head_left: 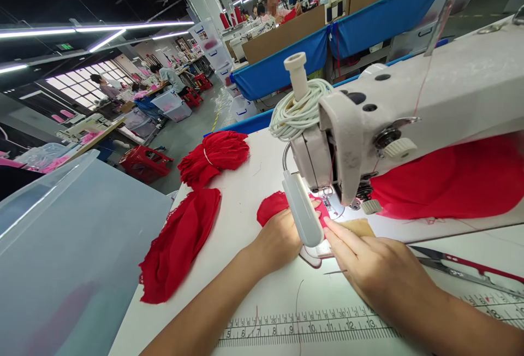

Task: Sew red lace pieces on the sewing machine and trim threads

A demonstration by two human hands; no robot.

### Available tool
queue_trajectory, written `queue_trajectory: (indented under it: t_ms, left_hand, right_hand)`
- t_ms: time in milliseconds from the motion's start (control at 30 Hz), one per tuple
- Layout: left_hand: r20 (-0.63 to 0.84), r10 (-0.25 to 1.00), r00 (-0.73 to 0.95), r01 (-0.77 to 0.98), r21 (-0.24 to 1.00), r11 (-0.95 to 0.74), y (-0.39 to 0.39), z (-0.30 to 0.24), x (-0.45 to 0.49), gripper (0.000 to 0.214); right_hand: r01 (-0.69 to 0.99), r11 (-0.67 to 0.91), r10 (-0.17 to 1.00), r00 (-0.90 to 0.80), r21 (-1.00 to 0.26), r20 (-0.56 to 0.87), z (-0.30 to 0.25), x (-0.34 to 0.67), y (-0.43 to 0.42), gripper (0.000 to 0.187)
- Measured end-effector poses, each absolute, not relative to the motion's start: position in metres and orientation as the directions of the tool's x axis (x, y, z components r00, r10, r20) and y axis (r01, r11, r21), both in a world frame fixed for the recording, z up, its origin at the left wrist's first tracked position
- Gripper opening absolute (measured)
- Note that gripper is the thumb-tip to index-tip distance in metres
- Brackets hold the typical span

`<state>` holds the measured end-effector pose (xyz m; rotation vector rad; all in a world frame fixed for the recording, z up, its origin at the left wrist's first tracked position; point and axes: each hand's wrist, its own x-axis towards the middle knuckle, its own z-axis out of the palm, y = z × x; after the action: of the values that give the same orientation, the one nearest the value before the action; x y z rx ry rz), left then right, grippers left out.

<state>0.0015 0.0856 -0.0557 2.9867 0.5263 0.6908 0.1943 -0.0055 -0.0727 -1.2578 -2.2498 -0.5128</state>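
A small red fabric piece (pixel 271 207) lies under the sewing machine head (pixel 313 159), on the needle plate (pixel 333 206). My left hand (pixel 282 238) rests flat on it with fingers stretched forward, partly hidden by the white clip-on lamp (pixel 303 211). From the right, my right hand (pixel 379 263) has its fingertips together at the near edge of the fabric; its thumb is hidden. A thin pointed metal tip (pixel 334 272) shows beneath that hand, and I cannot tell what it belongs to. Red-handled scissors (pixel 470 268) lie beside my right wrist.
A tied red fabric bundle (pixel 215 156) and a loose red piece (pixel 180 247) lie left on the table. More red fabric (pixel 450 181) sits behind the machine arm. A printed ruler (pixel 311 331) runs along the front. A translucent bin (pixel 69 247) stands left.
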Motion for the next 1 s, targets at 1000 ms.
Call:
queue_trajectory:
  t_ms: [1000]
  left_hand:
    - [0.406, 0.348, 0.845, 0.307, 0.165, -0.937, 0.102, -0.063, 0.002, 0.030]
  right_hand:
    - [0.892, 0.452, 0.742, -0.396, 0.032, 0.541, -0.067, 0.197, 0.000, 0.049]
